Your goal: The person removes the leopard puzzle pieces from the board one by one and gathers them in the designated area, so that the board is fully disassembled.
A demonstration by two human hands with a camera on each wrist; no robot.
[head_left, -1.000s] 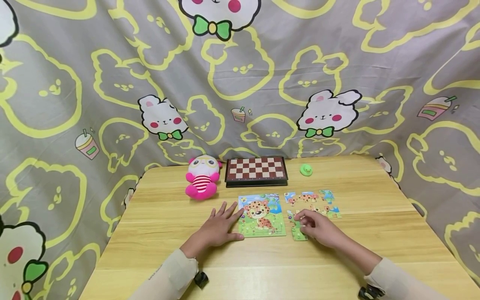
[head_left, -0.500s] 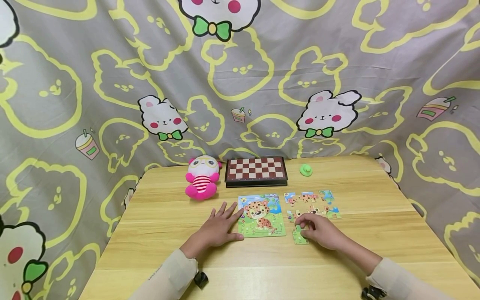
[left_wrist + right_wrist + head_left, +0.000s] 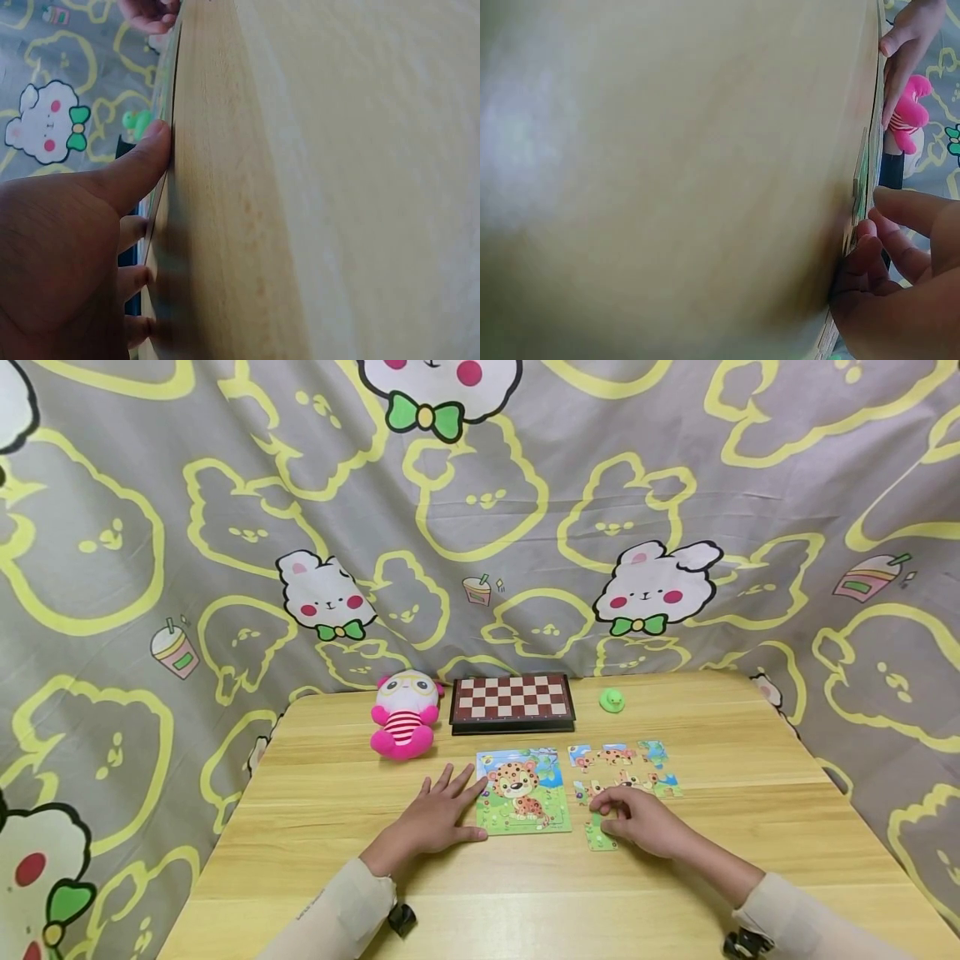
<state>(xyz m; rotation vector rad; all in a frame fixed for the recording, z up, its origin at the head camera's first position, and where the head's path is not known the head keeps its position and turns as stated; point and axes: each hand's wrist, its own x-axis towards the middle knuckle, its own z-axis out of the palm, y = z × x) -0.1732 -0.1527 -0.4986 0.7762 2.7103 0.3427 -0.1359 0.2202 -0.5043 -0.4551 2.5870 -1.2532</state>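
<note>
My left hand (image 3: pixel 433 817) lies spread on the table, its fingertips on the left edge of a square puzzle board (image 3: pixel 525 793) printed with a spotted leopard cub. From the left wrist view, the thumb (image 3: pixel 150 154) presses along the board's near edge. Right of the board, my right hand (image 3: pixel 637 820) has curled fingers and pinches a green puzzle piece (image 3: pixel 600 837) low over the table; its upper part is partly covered by the fingers. More puzzle pieces (image 3: pixel 617 755) lie in loose rows just beyond this hand. The right wrist view shows the curled fingers (image 3: pixel 859 259) close to the tabletop.
A pink panda plush (image 3: pixel 405 718) sits at the back left. Beside it lies a folded chessboard (image 3: pixel 513 700), and a small green duck (image 3: pixel 612 700) stands at the back right. A patterned grey curtain (image 3: pixel 525 635) hangs behind the wooden table (image 3: pixel 525 902).
The green puzzle piece has shifted slightly toward the near edge under my right hand, and the right fingers have moved a little. My left hand stays in place.
</note>
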